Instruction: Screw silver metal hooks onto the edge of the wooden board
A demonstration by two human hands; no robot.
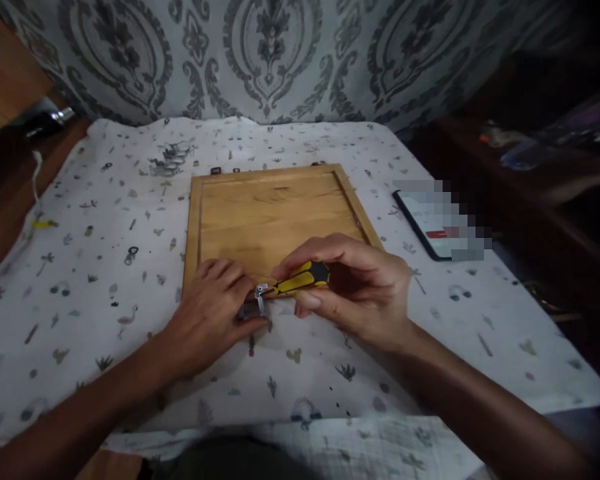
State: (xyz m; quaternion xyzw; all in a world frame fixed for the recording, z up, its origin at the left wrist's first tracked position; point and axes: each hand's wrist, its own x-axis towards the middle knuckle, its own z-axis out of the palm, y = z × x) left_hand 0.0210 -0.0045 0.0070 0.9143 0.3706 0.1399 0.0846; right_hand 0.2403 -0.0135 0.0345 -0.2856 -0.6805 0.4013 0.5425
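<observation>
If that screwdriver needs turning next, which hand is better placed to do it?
Probably the right hand: it holds the screwdriver, whose tip points toward the small metal piece. The left hand is occupied beside that piece, at the wooden panel's near edge.

The left hand [217,297] holds a metal fitting [261,305], the right hand [363,287] a screwdriver [301,277].

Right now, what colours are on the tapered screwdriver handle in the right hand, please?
The tapered screwdriver handle is yellow and black, clearest in the head view.
</observation>
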